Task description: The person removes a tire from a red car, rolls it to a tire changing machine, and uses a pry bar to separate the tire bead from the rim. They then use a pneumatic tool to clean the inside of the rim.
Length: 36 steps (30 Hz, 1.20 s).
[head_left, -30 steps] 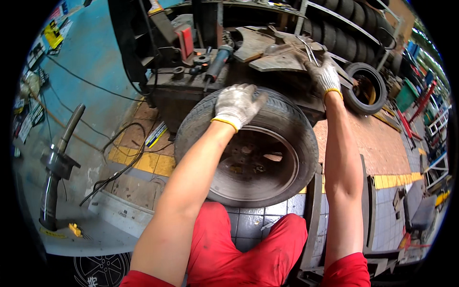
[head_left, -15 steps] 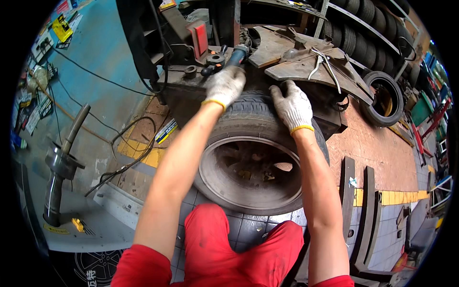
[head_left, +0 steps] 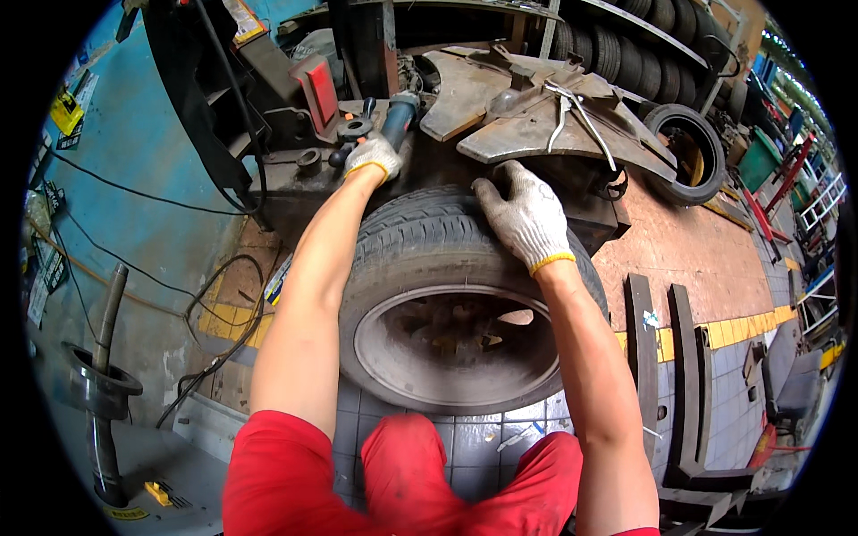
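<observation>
A tilted wheel (head_left: 456,368), its ribbed, dusty black rubber tyre (head_left: 420,261) ringing a scuffed round metal rim (head_left: 380,355), fills the centre of the frame, below worn, fan-shaped metal plates (head_left: 523,134) at upper centre. Left of the plates is a smooth teal cylindrical power tool (head_left: 399,118), and on them lie slim, shiny metal pliers (head_left: 565,107). The knit-gloved left hand (head_left: 373,158) grips the tool's lower end; the right hand (head_left: 527,210), likewise gloved, rests loosely spread, grasping nothing, on the tyre's grooved tread (head_left: 429,214).

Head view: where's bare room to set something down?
Brown flooring right of the wheel, bordered by the far tyre and yellow strip. Crowded: bench around the left hand, with power tool and metal ring.
</observation>
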### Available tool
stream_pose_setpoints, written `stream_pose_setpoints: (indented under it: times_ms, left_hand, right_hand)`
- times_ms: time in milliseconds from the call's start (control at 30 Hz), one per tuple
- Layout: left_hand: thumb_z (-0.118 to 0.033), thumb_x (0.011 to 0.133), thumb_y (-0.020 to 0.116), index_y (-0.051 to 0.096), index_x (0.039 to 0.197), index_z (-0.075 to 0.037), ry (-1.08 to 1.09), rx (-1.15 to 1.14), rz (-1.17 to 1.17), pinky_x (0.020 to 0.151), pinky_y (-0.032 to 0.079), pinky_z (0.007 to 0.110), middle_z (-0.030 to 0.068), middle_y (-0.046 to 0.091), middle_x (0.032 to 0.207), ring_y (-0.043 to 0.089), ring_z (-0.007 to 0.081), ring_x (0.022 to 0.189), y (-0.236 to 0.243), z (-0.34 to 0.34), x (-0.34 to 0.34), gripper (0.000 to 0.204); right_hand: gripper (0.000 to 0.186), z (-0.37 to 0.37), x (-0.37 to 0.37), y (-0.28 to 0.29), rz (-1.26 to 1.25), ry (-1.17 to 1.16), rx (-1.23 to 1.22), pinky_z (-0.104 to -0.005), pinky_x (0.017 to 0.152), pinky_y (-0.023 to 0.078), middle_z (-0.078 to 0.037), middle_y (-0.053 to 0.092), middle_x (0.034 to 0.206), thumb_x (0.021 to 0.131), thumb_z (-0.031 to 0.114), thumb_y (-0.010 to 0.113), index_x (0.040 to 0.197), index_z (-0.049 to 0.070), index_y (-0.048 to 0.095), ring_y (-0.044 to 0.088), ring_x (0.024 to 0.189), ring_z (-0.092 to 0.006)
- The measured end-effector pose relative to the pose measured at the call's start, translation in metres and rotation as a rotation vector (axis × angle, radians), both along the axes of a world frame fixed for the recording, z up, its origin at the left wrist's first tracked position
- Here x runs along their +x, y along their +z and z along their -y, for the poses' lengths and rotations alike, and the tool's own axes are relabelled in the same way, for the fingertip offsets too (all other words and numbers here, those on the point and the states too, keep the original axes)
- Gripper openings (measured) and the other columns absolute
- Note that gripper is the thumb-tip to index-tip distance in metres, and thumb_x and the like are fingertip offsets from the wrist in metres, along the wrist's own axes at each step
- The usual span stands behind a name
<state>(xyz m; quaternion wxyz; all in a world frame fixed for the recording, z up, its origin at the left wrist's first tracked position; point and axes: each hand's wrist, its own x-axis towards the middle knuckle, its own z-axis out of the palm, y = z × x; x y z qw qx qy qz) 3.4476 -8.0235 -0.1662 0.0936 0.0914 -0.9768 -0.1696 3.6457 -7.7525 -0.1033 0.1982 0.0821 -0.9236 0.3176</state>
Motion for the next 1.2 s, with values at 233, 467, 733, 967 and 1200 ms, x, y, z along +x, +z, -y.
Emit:
stream_pose_setpoints:
  times_ms: [233, 467, 733, 967, 1200]
  left_hand:
    - [-0.037, 0.085, 0.075, 0.064, 0.135, -0.006, -0.156, -0.289, -0.224, 0.097, 0.058, 0.052, 0.0277, 0.072, 0.123, 0.072, 0.0447, 0.113, 0.060, 0.032, 0.055, 0.060]
    - [-0.041, 0.082, 0.080, 0.062, 0.143, -0.015, -0.114, -0.242, -0.445, 0.103, 0.055, 0.049, 0.0205, 0.070, 0.126, 0.069, 0.0400, 0.120, 0.098, 0.077, 0.196, 0.069]
    - [-0.037, 0.081, 0.081, 0.067, 0.135, -0.004, 0.161, 0.030, -0.580, 0.098, 0.055, 0.046, 0.0248, 0.072, 0.121, 0.071, 0.0391, 0.114, 0.127, 0.095, 0.410, 0.065]
    - [-0.019, 0.087, 0.080, 0.062, 0.134, 0.004, 0.223, 0.455, -0.702, 0.096, 0.053, 0.035, 0.0113, 0.070, 0.115, 0.065, 0.0188, 0.103, 0.088, 0.012, 0.514, 0.056]
    - [-0.020, 0.084, 0.086, 0.057, 0.141, 0.006, -0.022, 0.512, -0.513, 0.096, 0.057, 0.048, 0.0270, 0.064, 0.125, 0.070, 0.0425, 0.107, -0.003, -0.100, 0.536, 0.070]
  right_hand:
    - [0.054, -0.002, -0.002, -0.003, 0.000, -0.049, 0.080, -0.0491, 0.101, 0.054, -0.024, 0.074, 0.119, 0.098, 0.049, 0.065, 0.124, 0.002, 0.070, 0.069, 0.115, -0.0423]
    - [0.064, -0.008, -0.006, -0.009, -0.023, -0.073, 0.116, -0.0472, 0.105, 0.053, -0.027, 0.073, 0.126, 0.098, 0.053, 0.063, 0.135, 0.000, 0.067, 0.069, 0.121, -0.0418]
    - [0.064, -0.003, 0.005, -0.002, -0.090, -0.019, 0.124, -0.0475, 0.100, 0.054, -0.023, 0.074, 0.124, 0.101, 0.061, 0.058, 0.126, 0.003, 0.069, 0.070, 0.116, -0.0405]
    - [0.037, 0.046, 0.155, -0.008, -0.095, 0.246, -0.488, -0.0476, 0.091, 0.058, -0.024, 0.075, 0.113, 0.100, 0.036, 0.071, 0.119, 0.004, 0.065, 0.074, 0.102, -0.0413]
    - [0.105, 0.072, 0.294, -0.017, 0.238, 0.229, -0.952, -0.0392, 0.105, 0.053, -0.022, 0.064, 0.137, 0.086, 0.022, 0.089, 0.163, -0.006, 0.024, 0.065, 0.123, -0.0286]
